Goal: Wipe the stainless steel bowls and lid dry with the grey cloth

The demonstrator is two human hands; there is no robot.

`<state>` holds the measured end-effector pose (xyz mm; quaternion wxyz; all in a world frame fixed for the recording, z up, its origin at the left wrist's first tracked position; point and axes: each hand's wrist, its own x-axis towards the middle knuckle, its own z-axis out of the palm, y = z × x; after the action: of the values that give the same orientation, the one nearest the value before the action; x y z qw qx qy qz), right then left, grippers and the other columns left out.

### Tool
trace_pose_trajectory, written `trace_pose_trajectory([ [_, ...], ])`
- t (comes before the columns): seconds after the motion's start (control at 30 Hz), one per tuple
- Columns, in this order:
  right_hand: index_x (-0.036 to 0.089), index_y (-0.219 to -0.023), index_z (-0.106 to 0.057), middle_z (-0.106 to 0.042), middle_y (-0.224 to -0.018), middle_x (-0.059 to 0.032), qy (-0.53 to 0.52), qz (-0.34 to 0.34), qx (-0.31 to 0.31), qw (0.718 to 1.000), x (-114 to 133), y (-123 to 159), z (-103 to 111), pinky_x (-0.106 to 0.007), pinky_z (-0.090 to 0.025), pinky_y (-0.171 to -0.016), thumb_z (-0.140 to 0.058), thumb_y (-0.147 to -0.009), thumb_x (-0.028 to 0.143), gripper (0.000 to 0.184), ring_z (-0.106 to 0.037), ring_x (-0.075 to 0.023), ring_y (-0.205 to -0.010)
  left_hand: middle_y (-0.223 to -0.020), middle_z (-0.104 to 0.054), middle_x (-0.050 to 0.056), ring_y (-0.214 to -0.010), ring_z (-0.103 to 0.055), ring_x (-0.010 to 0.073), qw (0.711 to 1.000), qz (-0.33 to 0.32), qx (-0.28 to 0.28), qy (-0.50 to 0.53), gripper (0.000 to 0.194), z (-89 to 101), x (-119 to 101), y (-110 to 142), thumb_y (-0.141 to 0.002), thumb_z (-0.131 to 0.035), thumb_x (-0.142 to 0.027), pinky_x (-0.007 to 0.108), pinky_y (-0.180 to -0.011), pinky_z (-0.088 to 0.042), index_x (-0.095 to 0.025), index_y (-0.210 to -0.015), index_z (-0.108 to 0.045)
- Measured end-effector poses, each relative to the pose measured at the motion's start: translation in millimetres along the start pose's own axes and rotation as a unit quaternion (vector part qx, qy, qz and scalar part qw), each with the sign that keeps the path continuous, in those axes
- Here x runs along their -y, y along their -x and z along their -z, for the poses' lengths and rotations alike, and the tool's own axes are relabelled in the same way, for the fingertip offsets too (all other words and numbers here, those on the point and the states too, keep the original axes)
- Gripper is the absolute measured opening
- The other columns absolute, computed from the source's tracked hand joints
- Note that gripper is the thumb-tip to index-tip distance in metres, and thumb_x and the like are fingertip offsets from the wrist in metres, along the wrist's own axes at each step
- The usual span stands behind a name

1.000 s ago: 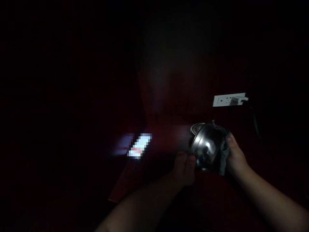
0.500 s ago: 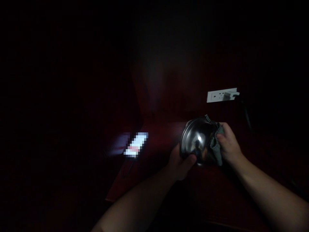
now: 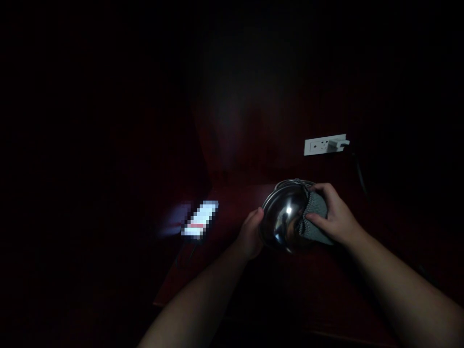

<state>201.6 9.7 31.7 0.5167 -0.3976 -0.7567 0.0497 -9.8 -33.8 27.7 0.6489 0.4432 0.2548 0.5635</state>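
Note:
A shiny metal bowl is held tilted on its side, its rounded outside facing me. My left hand grips its left rim, thumb on the edge and the other fingers hidden behind. On the right, my right hand is closed on a grey-green cloth with a dotted edge, pressed against the bowl's outer side. Behind the bowl another metal rim shows; whether it belongs to a second vessel, I cannot tell.
A lit phone, its screen blurred out, lies at the left of the dark red table. On the back wall sits a white power socket with a plug and a dark cable. The surroundings are very dark.
The bowl has turned and shifted slightly left. My left thumb has moved from the bowl's lower side up to its left rim. My right hand has the cloth spread flatter against the bowl.

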Motion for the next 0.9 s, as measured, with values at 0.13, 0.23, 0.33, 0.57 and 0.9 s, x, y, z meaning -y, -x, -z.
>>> trace_pose_trajectory([
  [0.13,0.023,-0.108,-0.045,-0.055,-0.105,-0.0086,-0.014,0.008,0.013,1.0,3,1,-4,-0.041,-0.043,-0.083,-0.065,-0.066,0.053,0.055,-0.055,-0.0284,-0.097,-0.074,-0.064,0.002,-0.07,-0.058,0.016,0.986,0.004,-0.163,-0.039,0.047,-2.9,1,-1,-0.07,-0.064,-0.06,0.029,-0.066,-0.043,-0.015,-0.081,-0.063],
  [0.23,0.023,-0.111,-0.045,-0.055,-0.11,-0.0094,-0.034,-0.007,0.001,0.999,7,4,-9,-0.042,-0.042,-0.087,-0.064,-0.069,0.053,0.055,-0.054,-0.0293,-0.104,-0.063,-0.058,-0.002,-0.058,-0.05,0.0113,0.982,-0.039,-0.169,-0.077,0.044,-3.9,2,1,-0.074,-0.059,-0.059,0.025,-0.057,-0.038,-0.016,-0.068,-0.059],
  [0.33,0.023,-0.113,-0.045,-0.055,-0.114,-0.0098,-0.058,-0.024,-0.013,0.998,13,6,-13,-0.043,-0.041,-0.091,-0.063,-0.072,0.051,0.053,-0.053,-0.0294,-0.108,-0.057,-0.053,-0.003,-0.053,-0.044,0.0097,0.98,-0.057,-0.158,-0.102,0.046,-5.5,2,4,-0.079,-0.053,-0.059,0.024,-0.052,-0.035,-0.016,-0.061,-0.054],
  [0.57,0.024,-0.11,-0.05,-0.058,-0.114,-0.0079,-0.11,-0.056,-0.052,0.991,26,7,-19,-0.043,-0.041,-0.094,-0.064,-0.074,0.046,0.044,-0.054,-0.0281,-0.108,-0.056,-0.048,-0.003,-0.052,-0.041,0.0101,0.97,-0.102,-0.18,-0.127,0.047,-13.6,0,12,-0.082,-0.047,-0.058,0.025,-0.051,-0.034,-0.017,-0.058,-0.049],
  [0.9,0.023,-0.106,-0.052,-0.06,-0.098,-0.0058,-0.145,-0.134,-0.092,0.976,29,13,-34,-0.04,-0.043,-0.086,-0.057,-0.078,0.055,0.042,-0.056,-0.0261,-0.096,-0.051,-0.042,-0.003,-0.05,-0.037,0.0102,0.952,-0.173,-0.19,-0.166,0.052,-12.8,9,17,-0.083,-0.042,-0.062,0.024,-0.049,-0.031,-0.018,-0.054,-0.045],
])
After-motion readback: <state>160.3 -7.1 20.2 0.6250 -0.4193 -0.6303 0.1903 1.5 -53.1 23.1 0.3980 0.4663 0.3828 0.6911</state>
